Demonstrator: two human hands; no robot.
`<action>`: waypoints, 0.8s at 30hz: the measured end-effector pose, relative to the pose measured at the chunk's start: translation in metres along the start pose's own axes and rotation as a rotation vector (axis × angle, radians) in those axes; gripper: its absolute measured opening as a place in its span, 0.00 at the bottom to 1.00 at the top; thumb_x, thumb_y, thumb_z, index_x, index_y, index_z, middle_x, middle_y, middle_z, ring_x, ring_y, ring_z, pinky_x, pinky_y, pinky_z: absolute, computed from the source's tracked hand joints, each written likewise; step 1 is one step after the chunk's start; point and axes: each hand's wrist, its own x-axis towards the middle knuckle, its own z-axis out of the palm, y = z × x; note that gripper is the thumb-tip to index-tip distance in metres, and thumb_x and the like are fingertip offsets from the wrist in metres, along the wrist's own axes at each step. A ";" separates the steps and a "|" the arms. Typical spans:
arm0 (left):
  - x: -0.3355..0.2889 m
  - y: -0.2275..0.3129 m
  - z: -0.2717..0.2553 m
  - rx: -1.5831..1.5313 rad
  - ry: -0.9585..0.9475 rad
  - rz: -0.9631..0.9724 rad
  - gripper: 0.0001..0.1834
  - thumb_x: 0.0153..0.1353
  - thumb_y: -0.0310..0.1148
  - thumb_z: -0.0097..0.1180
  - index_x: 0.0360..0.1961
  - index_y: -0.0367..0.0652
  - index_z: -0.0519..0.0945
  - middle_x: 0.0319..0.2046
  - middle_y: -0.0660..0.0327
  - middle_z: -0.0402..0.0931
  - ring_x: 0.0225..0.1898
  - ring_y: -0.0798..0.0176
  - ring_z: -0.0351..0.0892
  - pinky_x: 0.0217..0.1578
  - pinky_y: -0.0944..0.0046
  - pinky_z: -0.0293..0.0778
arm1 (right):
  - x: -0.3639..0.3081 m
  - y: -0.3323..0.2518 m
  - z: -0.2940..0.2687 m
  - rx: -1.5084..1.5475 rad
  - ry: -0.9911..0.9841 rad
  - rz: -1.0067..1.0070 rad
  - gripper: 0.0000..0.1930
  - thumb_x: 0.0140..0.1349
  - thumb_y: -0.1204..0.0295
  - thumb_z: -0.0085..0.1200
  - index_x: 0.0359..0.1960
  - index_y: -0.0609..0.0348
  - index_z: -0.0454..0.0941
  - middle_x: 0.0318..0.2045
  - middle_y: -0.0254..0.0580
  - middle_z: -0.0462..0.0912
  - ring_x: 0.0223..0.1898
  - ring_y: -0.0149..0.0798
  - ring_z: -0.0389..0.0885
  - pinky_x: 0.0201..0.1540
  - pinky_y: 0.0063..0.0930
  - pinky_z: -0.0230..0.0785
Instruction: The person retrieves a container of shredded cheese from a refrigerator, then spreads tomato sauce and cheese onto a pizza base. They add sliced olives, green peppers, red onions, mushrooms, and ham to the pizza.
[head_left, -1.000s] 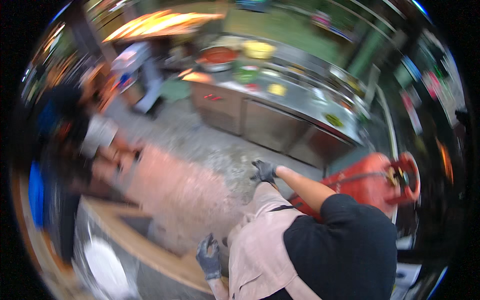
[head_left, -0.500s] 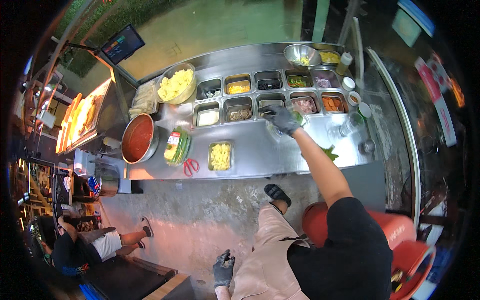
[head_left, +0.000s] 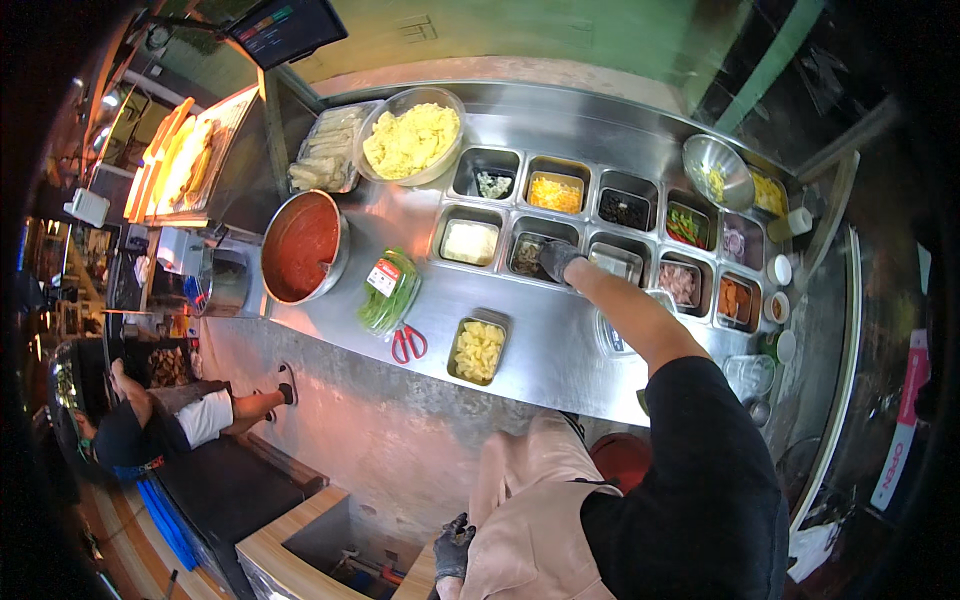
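My right hand (head_left: 562, 262), in a dark glove, reaches into a steel pan of greyish-brown sliced topping (head_left: 528, 256) in the front row. Its fingertips dip over the pan's right side, and their grip is hidden. Just right of it is a pan with a pale, nearly bare bottom (head_left: 617, 263). To the left sits a pan of white topping (head_left: 470, 242); behind is a pan of shredded yellow cheese (head_left: 556, 194). My left hand (head_left: 455, 549), also gloved, hangs low beside my beige apron (head_left: 535, 535), with its fingers loosely apart and nothing in them.
On the steel counter stand a pot of red sauce (head_left: 302, 245), a bowl of yellow food (head_left: 411, 140), bagged greens (head_left: 392, 290), red scissors (head_left: 408, 344) and a pan of yellow chunks (head_left: 478, 350). Clear containers (head_left: 748, 376) sit at right. Another person (head_left: 165, 420) is at lower left.
My right hand has moved left from the nearly bare front pan into the greyish-brown topping. The view has shifted and turned. My left hand stays low by the apron.
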 end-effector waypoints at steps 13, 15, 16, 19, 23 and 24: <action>0.000 -0.007 0.011 -0.126 0.072 -0.052 0.21 0.63 0.34 0.65 0.58 0.42 0.82 0.53 0.50 0.83 0.51 0.52 0.85 0.55 0.56 0.77 | 0.023 0.030 0.000 0.129 0.013 0.021 0.14 0.58 0.64 0.62 0.44 0.55 0.87 0.45 0.53 0.88 0.46 0.56 0.87 0.50 0.46 0.79; -0.004 -0.009 0.006 -0.115 0.074 -0.091 0.21 0.64 0.34 0.64 0.58 0.43 0.82 0.52 0.50 0.83 0.51 0.52 0.85 0.54 0.57 0.78 | 0.018 0.036 -0.010 0.254 -0.027 0.145 0.17 0.55 0.61 0.68 0.46 0.48 0.88 0.45 0.53 0.87 0.48 0.57 0.85 0.53 0.45 0.77; -0.006 -0.011 0.005 -0.116 0.080 -0.095 0.21 0.64 0.34 0.64 0.58 0.43 0.82 0.52 0.50 0.83 0.50 0.52 0.85 0.54 0.57 0.78 | 0.014 0.037 -0.015 0.261 -0.016 0.156 0.17 0.55 0.61 0.68 0.47 0.47 0.88 0.45 0.53 0.87 0.48 0.57 0.85 0.54 0.44 0.77; -0.007 -0.017 0.003 -0.143 0.113 -0.084 0.21 0.64 0.35 0.63 0.59 0.44 0.82 0.52 0.50 0.83 0.50 0.53 0.85 0.53 0.57 0.78 | 0.001 0.035 -0.027 0.354 -0.048 0.209 0.19 0.55 0.62 0.70 0.49 0.47 0.87 0.48 0.55 0.86 0.53 0.56 0.83 0.58 0.42 0.74; -0.009 -0.023 0.006 -0.139 0.134 -0.084 0.23 0.64 0.39 0.63 0.59 0.45 0.82 0.51 0.50 0.83 0.51 0.53 0.84 0.53 0.56 0.78 | -0.006 0.036 -0.026 0.320 -0.064 0.239 0.21 0.55 0.62 0.70 0.51 0.49 0.86 0.51 0.56 0.84 0.55 0.56 0.82 0.59 0.43 0.73; -0.010 -0.024 0.007 -0.135 0.132 -0.089 0.23 0.64 0.40 0.63 0.59 0.46 0.82 0.52 0.50 0.83 0.52 0.52 0.84 0.54 0.55 0.77 | -0.005 0.039 -0.021 0.313 -0.040 0.227 0.22 0.55 0.62 0.70 0.52 0.49 0.85 0.52 0.56 0.84 0.55 0.57 0.81 0.60 0.43 0.73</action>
